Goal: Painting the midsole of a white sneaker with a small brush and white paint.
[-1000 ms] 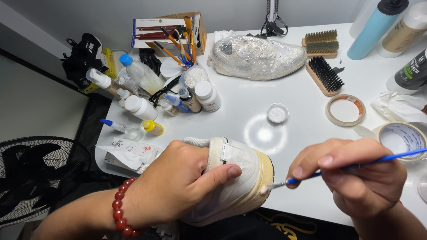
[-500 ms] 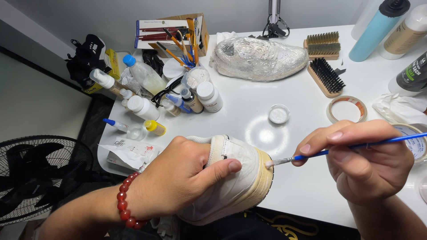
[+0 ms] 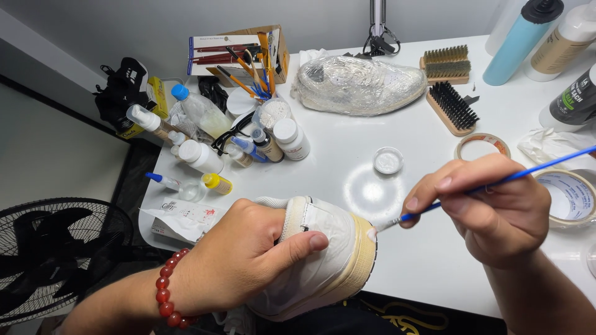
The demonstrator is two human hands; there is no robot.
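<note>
Left a black fan (image 3: 56, 248) standing off the table (image 3: 397, 124) at the far left, with a huddle of small bottles (image 3: 198, 155) near the table's left end, untouched.

Held the white sneaker (image 3: 329, 260) at the near table edge in the left hand (image 3: 242, 260), red bead bracelet (image 3: 166, 294) at the wrist. Wrapped the fingers over the upper and pressed the thumb across the toe, so clamped firmly on the shoe, toe turned to the right. Kept much the same hold as a second earlier, only with the sneaker tipped slightly.

Brought the blue-handled brush (image 3: 496, 181) higher along the toe than a second ago: had its pale tip low on the yellowed sole edge then, set it now touching the upper rim of that edge. Judged from this that the brushing was moving up around the toe.

Pinched the brush between thumb and fingertips of the right hand (image 3: 496, 211), closed tight on the handle, wrist raised off the table, handle slanting up to the right.

Left a plastic-wrapped shoe (image 3: 360, 84), a small round dish (image 3: 388, 160) and a tape roll (image 3: 568, 197) lying well apart behind.
</note>
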